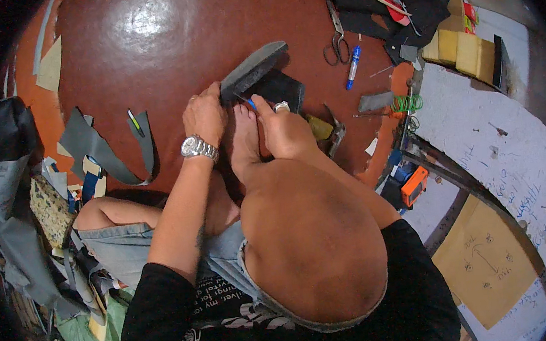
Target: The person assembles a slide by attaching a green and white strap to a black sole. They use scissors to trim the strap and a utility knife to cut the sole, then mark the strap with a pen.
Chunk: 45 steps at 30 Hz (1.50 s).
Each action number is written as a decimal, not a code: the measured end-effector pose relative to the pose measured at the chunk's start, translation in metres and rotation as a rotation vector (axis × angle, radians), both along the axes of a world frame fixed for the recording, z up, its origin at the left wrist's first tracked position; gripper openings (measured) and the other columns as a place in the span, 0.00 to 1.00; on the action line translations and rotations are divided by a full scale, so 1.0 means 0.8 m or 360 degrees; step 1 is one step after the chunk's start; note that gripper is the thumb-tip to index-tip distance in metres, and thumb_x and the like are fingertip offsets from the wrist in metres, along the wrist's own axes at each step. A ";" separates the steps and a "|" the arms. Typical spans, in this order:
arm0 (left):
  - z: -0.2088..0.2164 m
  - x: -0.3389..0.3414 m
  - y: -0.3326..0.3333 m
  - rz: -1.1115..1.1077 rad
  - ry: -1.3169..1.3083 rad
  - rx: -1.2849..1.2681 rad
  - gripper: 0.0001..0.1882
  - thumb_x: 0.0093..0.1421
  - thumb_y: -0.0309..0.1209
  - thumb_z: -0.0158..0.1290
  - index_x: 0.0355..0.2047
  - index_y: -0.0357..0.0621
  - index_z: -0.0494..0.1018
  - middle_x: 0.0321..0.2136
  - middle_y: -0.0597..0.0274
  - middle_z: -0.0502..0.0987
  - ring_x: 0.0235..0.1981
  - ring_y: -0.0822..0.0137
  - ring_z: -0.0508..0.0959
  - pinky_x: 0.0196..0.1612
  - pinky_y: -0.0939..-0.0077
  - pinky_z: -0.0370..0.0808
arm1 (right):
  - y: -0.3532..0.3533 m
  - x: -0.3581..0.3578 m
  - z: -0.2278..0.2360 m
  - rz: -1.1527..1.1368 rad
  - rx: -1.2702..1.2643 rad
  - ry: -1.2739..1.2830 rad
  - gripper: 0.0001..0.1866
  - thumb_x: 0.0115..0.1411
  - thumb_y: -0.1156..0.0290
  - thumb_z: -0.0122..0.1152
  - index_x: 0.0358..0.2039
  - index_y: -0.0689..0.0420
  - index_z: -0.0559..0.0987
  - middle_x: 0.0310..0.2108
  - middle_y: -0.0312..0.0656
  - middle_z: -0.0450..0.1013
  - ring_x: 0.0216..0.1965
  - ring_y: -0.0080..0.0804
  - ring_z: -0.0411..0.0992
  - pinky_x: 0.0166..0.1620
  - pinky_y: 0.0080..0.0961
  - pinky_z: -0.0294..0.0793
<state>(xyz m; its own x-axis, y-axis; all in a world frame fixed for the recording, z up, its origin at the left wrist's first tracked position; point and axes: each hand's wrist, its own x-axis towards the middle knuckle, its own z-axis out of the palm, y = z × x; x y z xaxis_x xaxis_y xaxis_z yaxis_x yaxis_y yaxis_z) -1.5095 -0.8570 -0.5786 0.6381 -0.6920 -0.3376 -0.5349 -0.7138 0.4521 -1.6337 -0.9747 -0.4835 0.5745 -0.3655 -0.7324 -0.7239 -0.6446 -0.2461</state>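
My left hand (206, 116), with a metal watch on its wrist, is closed on the near end of a thick grey shoe sole (253, 71). The sole is tilted, its far end pointing away to the right. My right hand (278, 126), wearing a ring, is closed around a small knife (251, 102) with a blue handle. The thin blade meets or nearly touches the sole's near end; exact contact is too small to tell. Below the sole lies a black block (284, 88). My bare foot (245, 131) rests between my hands, and my raised knee hides part of my right forearm.
Scissors (338, 42) and a blue marker (353, 68) lie on the red floor to the right. A hammer (336, 136) is beside my right forearm. Grey material strips (101, 149) and a light-green pen (135, 122) lie left. Yellow blocks (467, 52) stand far right.
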 end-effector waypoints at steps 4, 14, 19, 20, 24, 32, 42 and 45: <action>0.003 0.002 -0.002 0.0005 0.0017 -0.0014 0.20 0.58 0.27 0.58 0.52 0.44 0.78 0.41 0.47 0.84 0.43 0.44 0.83 0.45 0.51 0.81 | -0.001 0.003 0.004 -0.0003 0.0000 0.0039 0.32 0.67 0.73 0.51 0.72 0.47 0.62 0.49 0.63 0.77 0.45 0.60 0.81 0.46 0.52 0.81; 0.001 0.006 0.000 0.0021 0.0042 -0.0030 0.21 0.58 0.26 0.59 0.53 0.46 0.78 0.42 0.48 0.84 0.44 0.45 0.82 0.47 0.51 0.80 | 0.003 -0.014 -0.013 -0.0014 -0.0032 -0.0111 0.31 0.68 0.71 0.50 0.71 0.46 0.61 0.50 0.64 0.76 0.45 0.63 0.80 0.48 0.54 0.79; 0.005 0.008 0.000 0.0027 0.0094 -0.0029 0.20 0.57 0.26 0.59 0.51 0.45 0.78 0.40 0.46 0.84 0.44 0.45 0.82 0.47 0.51 0.80 | 0.001 -0.021 -0.031 -0.0137 -0.0042 -0.0370 0.25 0.73 0.63 0.51 0.70 0.40 0.66 0.42 0.66 0.77 0.40 0.69 0.78 0.42 0.58 0.76; 0.004 0.008 0.000 0.0045 0.0101 -0.0049 0.18 0.57 0.26 0.58 0.50 0.44 0.78 0.40 0.46 0.84 0.44 0.44 0.82 0.47 0.50 0.80 | 0.000 -0.022 -0.033 -0.0142 -0.0030 -0.0332 0.26 0.72 0.63 0.51 0.70 0.40 0.66 0.42 0.66 0.77 0.40 0.69 0.78 0.42 0.58 0.76; -0.001 0.015 0.002 -0.0015 0.0145 0.0013 0.24 0.54 0.28 0.63 0.54 0.48 0.79 0.40 0.44 0.84 0.44 0.42 0.83 0.46 0.49 0.80 | -0.006 -0.022 -0.040 -0.0043 -0.0003 -0.0241 0.29 0.71 0.61 0.51 0.71 0.40 0.62 0.46 0.65 0.77 0.42 0.68 0.79 0.45 0.58 0.78; -0.005 0.020 0.000 0.0054 0.0231 -0.0047 0.14 0.58 0.25 0.57 0.45 0.45 0.78 0.37 0.44 0.84 0.42 0.42 0.83 0.45 0.47 0.79 | -0.021 -0.015 -0.044 -0.0013 -0.0006 -0.0713 0.25 0.69 0.65 0.57 0.66 0.45 0.69 0.38 0.66 0.78 0.42 0.69 0.77 0.44 0.60 0.76; 0.003 0.027 -0.001 0.0091 0.0217 -0.0044 0.11 0.59 0.27 0.57 0.44 0.45 0.79 0.36 0.45 0.84 0.42 0.43 0.84 0.44 0.49 0.81 | -0.013 -0.006 -0.025 0.0008 -0.0138 -0.0599 0.25 0.68 0.70 0.57 0.65 0.44 0.71 0.36 0.64 0.78 0.42 0.68 0.77 0.42 0.54 0.77; 0.007 0.029 -0.002 0.0092 0.0268 -0.0006 0.08 0.60 0.28 0.57 0.40 0.44 0.80 0.36 0.45 0.84 0.42 0.45 0.84 0.45 0.52 0.82 | -0.011 -0.005 -0.023 0.0033 -0.0150 -0.0624 0.25 0.69 0.70 0.57 0.66 0.44 0.71 0.36 0.64 0.78 0.40 0.69 0.77 0.41 0.54 0.77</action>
<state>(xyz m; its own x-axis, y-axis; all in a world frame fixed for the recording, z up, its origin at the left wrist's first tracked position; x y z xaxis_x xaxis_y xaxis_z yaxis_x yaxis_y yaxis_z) -1.4866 -0.8588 -0.5727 0.6116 -0.6571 -0.4406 -0.4095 -0.7395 0.5343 -1.6379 -0.9838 -0.5021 0.8117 -0.4060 -0.4200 -0.5734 -0.6908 -0.4404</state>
